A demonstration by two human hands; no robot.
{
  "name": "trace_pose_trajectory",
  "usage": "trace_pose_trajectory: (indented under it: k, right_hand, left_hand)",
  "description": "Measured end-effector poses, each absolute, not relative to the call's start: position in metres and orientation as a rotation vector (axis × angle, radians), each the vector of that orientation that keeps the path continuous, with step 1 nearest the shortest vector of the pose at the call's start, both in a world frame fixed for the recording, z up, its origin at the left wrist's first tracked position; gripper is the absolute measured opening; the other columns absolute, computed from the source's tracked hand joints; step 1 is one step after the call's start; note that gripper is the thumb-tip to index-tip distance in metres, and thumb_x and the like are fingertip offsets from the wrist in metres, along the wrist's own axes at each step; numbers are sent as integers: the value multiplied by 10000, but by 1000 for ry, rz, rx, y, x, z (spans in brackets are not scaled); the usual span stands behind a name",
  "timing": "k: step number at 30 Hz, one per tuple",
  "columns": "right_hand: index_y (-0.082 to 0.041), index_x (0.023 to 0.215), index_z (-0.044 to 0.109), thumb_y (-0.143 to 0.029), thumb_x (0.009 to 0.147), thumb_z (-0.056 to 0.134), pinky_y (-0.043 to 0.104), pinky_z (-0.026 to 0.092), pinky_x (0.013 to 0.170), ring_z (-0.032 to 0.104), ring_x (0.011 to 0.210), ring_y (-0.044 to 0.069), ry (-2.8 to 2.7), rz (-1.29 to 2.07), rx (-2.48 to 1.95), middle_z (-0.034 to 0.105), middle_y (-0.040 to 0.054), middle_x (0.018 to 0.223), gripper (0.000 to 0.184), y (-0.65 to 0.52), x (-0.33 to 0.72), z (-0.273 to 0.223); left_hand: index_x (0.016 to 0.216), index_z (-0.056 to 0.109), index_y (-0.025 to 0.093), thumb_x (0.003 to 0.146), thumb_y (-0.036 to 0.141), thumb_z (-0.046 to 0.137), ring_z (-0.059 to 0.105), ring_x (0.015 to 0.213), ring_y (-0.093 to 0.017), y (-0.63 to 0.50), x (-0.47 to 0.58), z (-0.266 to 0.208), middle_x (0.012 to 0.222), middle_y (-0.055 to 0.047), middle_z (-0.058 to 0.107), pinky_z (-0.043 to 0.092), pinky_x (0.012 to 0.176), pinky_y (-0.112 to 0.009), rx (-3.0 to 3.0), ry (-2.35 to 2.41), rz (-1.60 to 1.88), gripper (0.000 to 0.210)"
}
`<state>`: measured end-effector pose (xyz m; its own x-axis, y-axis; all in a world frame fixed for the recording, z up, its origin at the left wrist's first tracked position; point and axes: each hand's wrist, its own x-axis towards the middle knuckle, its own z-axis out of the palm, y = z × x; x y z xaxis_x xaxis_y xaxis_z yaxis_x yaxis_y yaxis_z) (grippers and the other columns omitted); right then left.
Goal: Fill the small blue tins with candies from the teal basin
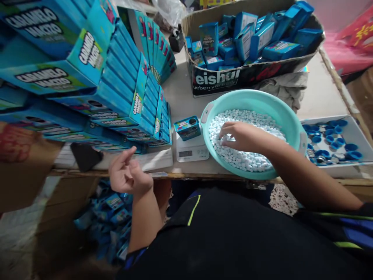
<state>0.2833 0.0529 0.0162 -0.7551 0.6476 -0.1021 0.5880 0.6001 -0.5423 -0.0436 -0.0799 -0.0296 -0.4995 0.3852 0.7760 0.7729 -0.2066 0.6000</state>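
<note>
My right hand [241,136] is down in a turquoise basin [271,101], its curled fingers closed around some of the small pale candies [247,160] that cover the bottom. To the basin's left, a small blue candy box [188,127] stands on a white digital kitchen scale [192,152]. The digits on its display are too blurred to read. My left hand [128,173] hovers at the table's front edge, palm upward, with its fingers loosely bent and apart and nothing in it.
Stacked blue display cartons [116,89] rise on the left. Behind the basin stands a cardboard box [210,83] of small blue boxes. A white tray [368,155] with blue caps lies right. Below left, many blue packs [113,210] fill a carton.
</note>
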Motion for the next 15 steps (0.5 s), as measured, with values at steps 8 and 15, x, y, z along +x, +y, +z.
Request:
trace_pose_trajectory:
  k: [8, 15]
  right_hand:
    - [-219, 858, 768, -241, 836, 696, 353, 452, 702, 629, 771, 218, -2737, 899, -1136, 721, 59, 896, 79, 54, 295, 7]
    - [-173, 852, 740, -197, 853, 659, 309, 395, 687, 574, 744, 178, -2766, 829, -1164, 701, 59, 855, 84, 67, 302, 6]
  left_hand:
    - [992, 688, 194, 920, 284, 586, 700, 994, -222, -67, -17, -19, 1008, -80, 701, 582, 953, -448, -1721, -1721, -1579, 154]
    - [1504, 441, 181, 771, 243, 803, 588, 1314, -300, -1, 20, -39, 1439, -176, 581, 513, 1092, -440, -2041, -2119, -1528, 820]
